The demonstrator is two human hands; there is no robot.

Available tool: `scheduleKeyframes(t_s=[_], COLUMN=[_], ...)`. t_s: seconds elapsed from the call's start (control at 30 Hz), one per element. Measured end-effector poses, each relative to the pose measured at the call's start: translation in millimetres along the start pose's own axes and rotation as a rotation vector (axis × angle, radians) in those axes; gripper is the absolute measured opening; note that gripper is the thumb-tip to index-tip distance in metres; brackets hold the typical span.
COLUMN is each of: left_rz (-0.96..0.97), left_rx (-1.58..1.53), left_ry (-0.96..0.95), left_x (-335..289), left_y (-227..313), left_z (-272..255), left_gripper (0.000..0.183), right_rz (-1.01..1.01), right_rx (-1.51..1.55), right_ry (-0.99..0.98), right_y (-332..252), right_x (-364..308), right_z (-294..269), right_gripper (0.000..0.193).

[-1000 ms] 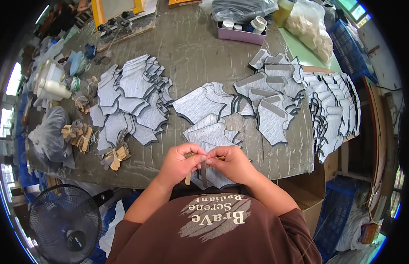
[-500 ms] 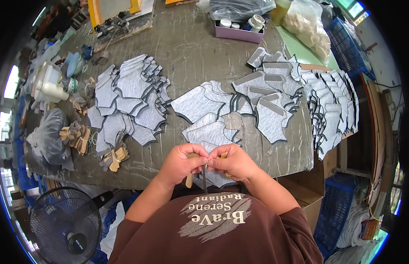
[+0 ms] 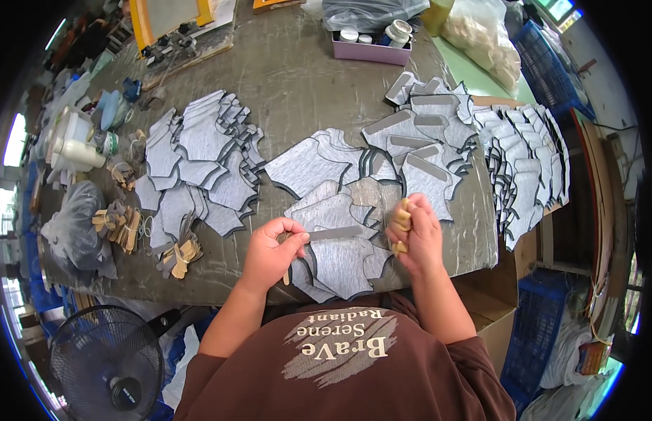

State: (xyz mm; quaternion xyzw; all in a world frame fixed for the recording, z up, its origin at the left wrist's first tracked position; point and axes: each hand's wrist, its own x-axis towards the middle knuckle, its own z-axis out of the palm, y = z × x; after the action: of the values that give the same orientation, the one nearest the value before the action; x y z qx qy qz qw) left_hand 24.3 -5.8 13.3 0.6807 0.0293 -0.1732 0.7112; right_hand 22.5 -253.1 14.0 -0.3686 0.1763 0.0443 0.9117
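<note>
My left hand (image 3: 271, 252) pinches one end of a flat grey strip (image 3: 336, 233), which stretches to the right over the pale grey cut pieces (image 3: 343, 263). Below the fingers a narrow tan edge (image 3: 286, 278) pokes out. My right hand (image 3: 418, 235) is raised to the right of the strip, apart from it, its fingers curled and a little blurred. Yellowish-tan bits (image 3: 402, 219) show at those fingers; whether they are held or worn cannot be made out. Several grey pieces at the right bear a darker strip (image 3: 428, 172).
Stacked grey pieces (image 3: 203, 137) lie on the left of the table (image 3: 291, 70), near tied bundles of tan strips (image 3: 182, 256). A purple box (image 3: 371, 52) with jars stands at the back. More pieces (image 3: 529, 161) lie at the far right. A black fan (image 3: 105, 361) stands lower left.
My hands were together at the table's front edge. They have parted: the right moved right and up, the left slightly left, swinging the grey strip from upright to level.
</note>
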Motion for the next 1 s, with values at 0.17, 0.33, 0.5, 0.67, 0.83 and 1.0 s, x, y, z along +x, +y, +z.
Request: scheduleKeyframes(t_s=[0.17,0.33,0.5,0.67,0.83,1.0], left_rz=[-0.077,-0.132,-0.134,-0.162,-0.163,-0.139], left_rx=[0.165,0.234,0.226,0.205,0.132,0.162], left_ry=[-0.056,-0.142,-0.133,-0.113,-0.119,-0.105], left_x=[9,18,21,23,22,22], left_y=[4,7,1,0,0,-3], left_z=[-2,7,7,5,6,8], left_gripper=[0.002,0.007,0.007,0.006,0.001,0.002], right_rz=[-0.815,-0.866,-0.869,-0.847,-0.84,-0.809], right_rx=[-1.461,-1.793,-1.796,-1.781,-1.788,-1.821], right_ry=[-0.215,-0.432,-0.444,-0.433,-0.434,-0.439], right_y=[10,40,43,43,44,41], right_x=[-32,-53,-52,-52,-52,-54], right_z=[-14,-26,-28,-29,-30,-27], right_gripper=[0.014,0.015,0.016,0.018,0.02,0.023])
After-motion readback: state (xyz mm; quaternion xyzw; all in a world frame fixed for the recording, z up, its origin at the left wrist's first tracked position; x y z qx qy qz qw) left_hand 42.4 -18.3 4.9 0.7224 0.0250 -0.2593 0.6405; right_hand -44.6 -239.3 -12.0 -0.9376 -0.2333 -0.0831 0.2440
